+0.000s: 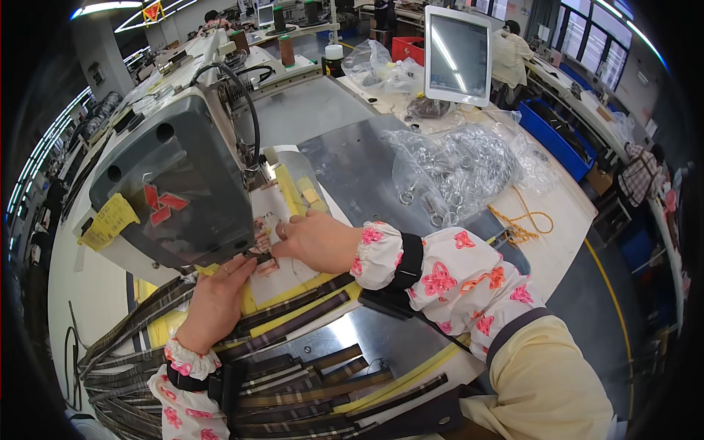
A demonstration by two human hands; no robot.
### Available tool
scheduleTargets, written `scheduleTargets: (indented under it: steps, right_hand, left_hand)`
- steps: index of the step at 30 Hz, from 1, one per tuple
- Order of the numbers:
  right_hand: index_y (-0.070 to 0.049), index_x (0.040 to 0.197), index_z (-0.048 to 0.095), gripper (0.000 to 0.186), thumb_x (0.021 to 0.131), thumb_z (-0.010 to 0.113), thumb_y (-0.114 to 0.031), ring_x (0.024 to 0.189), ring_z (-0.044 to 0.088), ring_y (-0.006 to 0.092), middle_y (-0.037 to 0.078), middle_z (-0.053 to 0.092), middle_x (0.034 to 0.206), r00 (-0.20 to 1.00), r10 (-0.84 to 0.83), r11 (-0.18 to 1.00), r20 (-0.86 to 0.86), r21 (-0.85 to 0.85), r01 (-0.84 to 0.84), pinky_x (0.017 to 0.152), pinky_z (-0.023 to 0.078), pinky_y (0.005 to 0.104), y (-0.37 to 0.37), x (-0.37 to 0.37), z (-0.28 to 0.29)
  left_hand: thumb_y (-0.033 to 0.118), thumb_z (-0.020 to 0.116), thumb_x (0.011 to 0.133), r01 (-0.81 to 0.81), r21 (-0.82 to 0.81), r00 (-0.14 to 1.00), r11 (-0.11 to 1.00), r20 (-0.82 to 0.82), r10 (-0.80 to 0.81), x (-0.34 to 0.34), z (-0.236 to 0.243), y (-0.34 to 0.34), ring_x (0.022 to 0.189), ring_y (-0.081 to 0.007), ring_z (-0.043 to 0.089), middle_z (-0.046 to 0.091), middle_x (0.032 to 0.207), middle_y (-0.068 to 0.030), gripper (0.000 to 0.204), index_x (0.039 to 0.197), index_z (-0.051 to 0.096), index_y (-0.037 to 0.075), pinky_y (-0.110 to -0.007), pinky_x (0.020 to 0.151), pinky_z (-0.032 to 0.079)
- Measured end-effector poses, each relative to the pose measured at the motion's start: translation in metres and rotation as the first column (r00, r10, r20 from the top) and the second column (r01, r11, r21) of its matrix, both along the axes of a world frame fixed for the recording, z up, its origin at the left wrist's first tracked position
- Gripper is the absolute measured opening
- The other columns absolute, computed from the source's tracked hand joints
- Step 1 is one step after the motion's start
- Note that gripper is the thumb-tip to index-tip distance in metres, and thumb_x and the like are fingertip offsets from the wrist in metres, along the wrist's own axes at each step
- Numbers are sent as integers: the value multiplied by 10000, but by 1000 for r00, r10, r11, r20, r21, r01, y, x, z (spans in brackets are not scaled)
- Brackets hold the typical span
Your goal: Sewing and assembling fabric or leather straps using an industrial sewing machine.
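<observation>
**Plaid strips [136,323] and bagged metal rings [438,218] crowd a pale tabletop [546,253]**

Small, flat pinkish pieces [265,267] lie beside the lower edge of a smooth, grey, boxy machine head [165,194], between the person's 2 hands. The left hand [214,304] lays its fingers out toward them; the right hand [319,240] reaches in with bent fingers. The fingers partly cover the pieces, so I cannot tell whether either hand grips one.

The strips are long, narrow and dark, fanned across yellow bands and a shiny metal plate [334,330]. Gathered white sleeves [458,275] with pink butterfly shapes cover both forearms.

A crumpled yellow note [110,221] clings to the machine head, whose bulk blocks the view beyond. Past the right hand, a wrinkled clear bag [480,161] overlaps a dark flat sheet [348,161], beside looped yellow cord [522,235]. A white-framed screen [457,62] stands behind.
</observation>
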State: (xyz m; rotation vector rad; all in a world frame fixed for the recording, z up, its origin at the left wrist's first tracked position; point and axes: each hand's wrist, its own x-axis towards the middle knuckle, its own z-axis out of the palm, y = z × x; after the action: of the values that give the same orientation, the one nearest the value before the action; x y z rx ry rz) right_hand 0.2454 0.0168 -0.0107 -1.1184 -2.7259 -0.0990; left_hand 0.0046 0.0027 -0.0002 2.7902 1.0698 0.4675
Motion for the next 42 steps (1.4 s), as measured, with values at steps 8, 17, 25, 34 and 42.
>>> scheduleTargets:
  steps: [8, 17, 25, 34, 42]
  right_hand:
    - [-146, 1037, 647, 284, 758, 622, -100, 972, 605, 251, 81, 600, 1056, 1000, 10, 1000, -16, 14, -10, 791, 480, 381, 1, -1, -1]
    - [-149, 1042, 648, 276, 770, 616, -110, 994, 610, 250, 84, 603, 1069, 1000, 9, 999, 8, -37, -9, 796, 481, 390, 0, 0, 2]
    - [-150, 1032, 650, 267, 769, 614, -113, 992, 610, 253, 88, 607, 1070, 1000, 11, 998, 15, -67, -10, 790, 477, 401, -1, 0, 3]
    - [-127, 1004, 647, 234, 773, 610, -130, 985, 613, 258, 90, 614, 1046, 999, 28, 997, 23, -78, -26, 782, 484, 397, -3, -1, 7]
    - [-131, 1014, 646, 250, 767, 608, -119, 974, 614, 261, 88, 612, 1031, 1000, 23, 999, -7, -40, -23, 777, 482, 405, -2, 0, 2]
  left_hand:
    - [-35, 531, 767, -35, 18, 998, 999, -43, 36, -2, -1, -1, 1011, -326, 606, 603, 1194, -139, 420, 1171, 593, 61, -434, 800, 464]
    - [-45, 519, 766, -12, 7, 1000, 1000, -16, 12, 0, 1, 0, 1032, -327, 597, 600, 1195, -135, 414, 1159, 603, 57, -432, 816, 457]
    - [-49, 516, 761, 3, -42, 1000, 999, 0, -3, 0, 4, -2, 1050, -319, 585, 595, 1190, -124, 408, 1149, 602, 45, -423, 836, 447]
    - [-53, 521, 759, 28, -33, 999, 999, 19, -27, 1, 6, -3, 1091, -317, 566, 596, 1177, -115, 397, 1136, 602, 42, -429, 844, 438]
    - [-45, 524, 778, 20, 2, 1000, 1000, 7, -20, 3, 7, -5, 1092, -314, 568, 599, 1163, -109, 359, 1118, 601, 40, -429, 825, 448]
